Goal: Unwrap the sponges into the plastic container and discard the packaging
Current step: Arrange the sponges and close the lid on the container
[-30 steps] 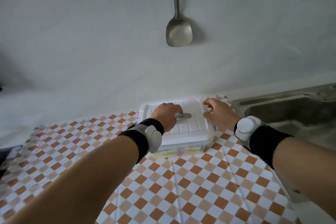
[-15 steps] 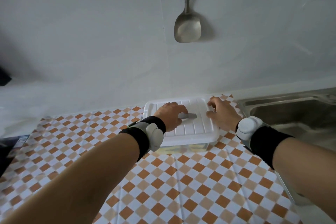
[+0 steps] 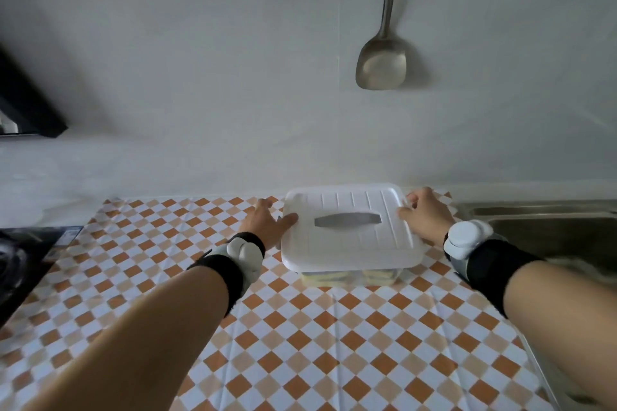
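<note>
Plastic container (image 3: 399,272), on checkered mat (image 3: 300,327) near the wall: white lid (image 3: 350,243) seated, yellow sponges (image 3: 325,276) dim through the clear base. Left hand (image 3: 267,223): released, thumb touching the lid's left edge. Right hand (image 3: 425,220): fingers curled, grasping the lid's right edge. Sink (image 3: 551,220): cut off at right.

Lid (image 3: 347,243) white w/ ribbed lines, grey handle (image 3: 347,220) at centre. Yellow sponges (image 3: 337,275) show thru clear container base (image 3: 399,274). Mat (image 3: 300,344): orange, tan & white diamond check. Wall (image 3: 200,60) pale grey, spatula (image 3: 382,67) silver (upper right of frame). Wristbands (image 3: 227,277) black w/ white pods (image 3: 465,238).
</note>
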A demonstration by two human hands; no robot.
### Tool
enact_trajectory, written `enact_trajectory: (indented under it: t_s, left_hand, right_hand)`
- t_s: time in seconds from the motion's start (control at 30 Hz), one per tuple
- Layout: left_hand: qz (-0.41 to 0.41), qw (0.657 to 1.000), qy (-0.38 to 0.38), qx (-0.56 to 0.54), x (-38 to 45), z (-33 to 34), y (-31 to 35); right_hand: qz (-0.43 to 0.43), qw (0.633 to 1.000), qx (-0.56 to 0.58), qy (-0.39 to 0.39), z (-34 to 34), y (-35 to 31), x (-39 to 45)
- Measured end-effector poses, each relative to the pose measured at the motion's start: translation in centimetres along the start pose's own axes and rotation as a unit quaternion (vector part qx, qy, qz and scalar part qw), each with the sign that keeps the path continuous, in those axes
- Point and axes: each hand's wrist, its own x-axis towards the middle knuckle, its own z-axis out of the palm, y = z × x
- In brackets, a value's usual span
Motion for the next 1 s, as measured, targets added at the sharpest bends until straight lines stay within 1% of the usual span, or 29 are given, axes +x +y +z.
enact_trajectory:
  t_s: [0.07, 0.1, 0.17, 0.2, 0.23, 0.3, 0.37, 0.4, 0.57, 0.67, 0.83, 1.0]
  left_hand:
    - [-0.08, 0.991, -0.059, -0.093, -0.1, 0.3, -0.2]
    - [-0.103, 0.981, -0.084, -0.143, 0.0, 0.6, -0.4]
    - [-0.118, 0.963, -0.098, -0.221, 0.0, 1.4, -0.2]
    - [-0.111, 0.963, -0.089, -0.23, -0.1, 1.7, 0.0]
    - [-0.096, 0.97, -0.073, -0.209, 0.0, 1.8, 0.1]
    - [-0.062, 0.991, -0.044, -0.114, 0.3, 1.7, 0.1]
    - [-0.03, 0.999, -0.021, -0.021, 0.4, 1.5, 0.2]
    - [-0.02, 1.0, -0.015, 0.008, 0.3, 1.5, 0.3]
    - [0.002, 0.998, 0.031, 0.062, -0.3, 2.2, 0.6]
    - [0.001, 0.997, 0.041, 0.072, -0.3, 2.4, 0.5]
    - [-0.01, 0.998, 0.04, 0.04, 0.4, 2.3, 0.9]
    - [0.002, 0.999, 0.051, -0.003, 2.3, 1.1, 3.0]
  right_hand:
    - [0.041, 0.998, 0.042, -0.02, 0.2, 0.6, 0.2]
    - [0.056, 0.996, 0.066, -0.028, 0.2, 0.8, 0.2]
    - [0.087, 0.99, 0.106, -0.045, 0.2, 0.9, -0.1]
    - [0.094, 0.988, 0.11, -0.053, 0.2, 1.0, -0.2]
    - [0.091, 0.989, 0.104, -0.056, 0.2, 1.0, -0.1]
    - [0.071, 0.995, 0.051, -0.048, 0.2, 0.9, 0.0]
    - [0.047, 0.998, -0.021, -0.029, 0.2, 0.5, -0.1]
    - [0.04, 0.998, -0.048, -0.017, 0.2, 0.4, -0.3]
    - [0.009, 0.987, -0.152, 0.047, 0.8, 0.3, -0.8]
    - [0.015, 0.99, -0.134, 0.045, 0.8, 0.2, -0.9]
    - [0.029, 0.999, -0.019, -0.025, -0.2, 0.3, -0.9]
    - [0.029, 0.998, 0.061, 0.001, -1.4, -1.1, 0.9]
